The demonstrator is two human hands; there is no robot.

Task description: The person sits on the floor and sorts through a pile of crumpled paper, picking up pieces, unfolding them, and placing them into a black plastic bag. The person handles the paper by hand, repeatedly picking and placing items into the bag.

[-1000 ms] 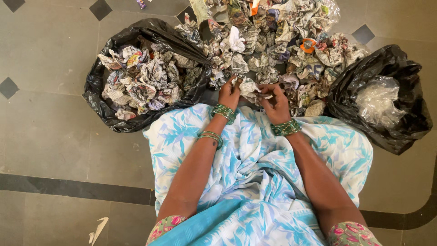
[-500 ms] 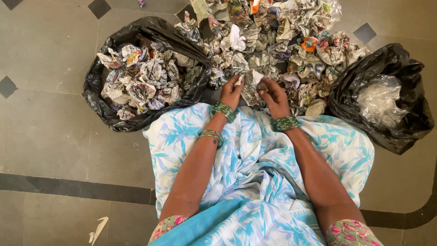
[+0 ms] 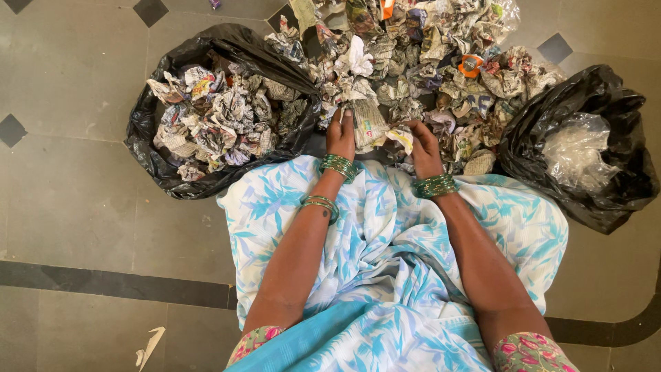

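Grey floor tiles (image 3: 76,207) with small dark diamond insets carry everything, and a dark border stripe (image 3: 117,284) runs across the near part of the floor under the person's lap. Both hands work at the near edge of a heap of crumpled newspaper balls (image 3: 427,62) that spreads toward the far edge of the view. The left hand (image 3: 341,134) and the right hand (image 3: 425,146) hold between them a partly unfolded newspaper sheet (image 3: 372,125), just above the knees draped in white and blue leaf-print cloth (image 3: 385,255). The left fingers are curled shut on the sheet's left edge; the right fingers are bent and pinch its lower right corner, thumb against paper. Green bangles (image 3: 337,167) ring both wrists.

At the left edge of the heap, touching it, a black plastic bag (image 3: 148,124) lies open and filled with more crumpled newspaper (image 3: 220,120). On the right side a second black bag (image 3: 606,103) sits open with a clear crinkled plastic film (image 3: 575,155) inside; its rim touches the heap and nearly meets the right knee. Bare floor lies open to the left of the first bag and along the near left corner, where a small torn white paper scrap (image 3: 148,348) rests alone. Between the two bags the hands have only the narrow strip at the heap's near edge.
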